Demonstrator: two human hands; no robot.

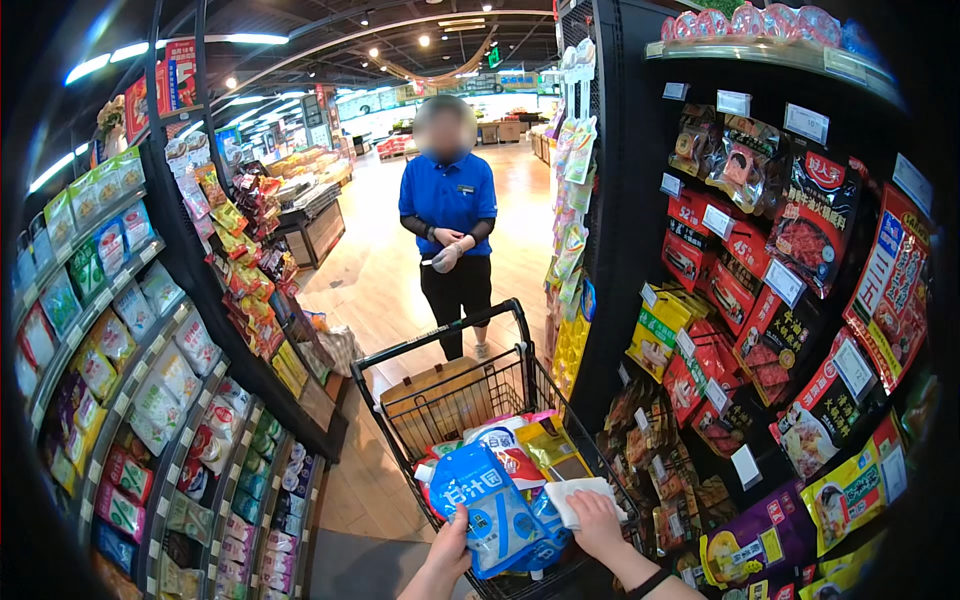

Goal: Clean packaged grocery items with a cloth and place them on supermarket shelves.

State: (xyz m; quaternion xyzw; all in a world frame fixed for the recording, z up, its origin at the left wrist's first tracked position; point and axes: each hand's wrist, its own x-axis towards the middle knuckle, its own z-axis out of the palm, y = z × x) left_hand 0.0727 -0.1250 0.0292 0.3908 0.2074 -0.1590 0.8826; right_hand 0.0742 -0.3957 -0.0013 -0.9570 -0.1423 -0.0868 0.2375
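Observation:
A blue spouted plastic pouch with a white cap is held by its lower left edge in my left hand, thumb on its front. My right hand holds a folded white cloth or tissue to the right of the pouch, with a black band on the wrist. Another blue package lies under the pouch, partly hidden. Both hands are over a black wire shopping cart. In it lie several packages, among them a yellow and brown bag and a red and white one.
A person in a blue shirt stands beyond the cart with hands together, one gloved. Shelves of bagged goods line the left side. Hanging red and black food packets fill the right rack. A brown cardboard piece leans inside the cart's far end.

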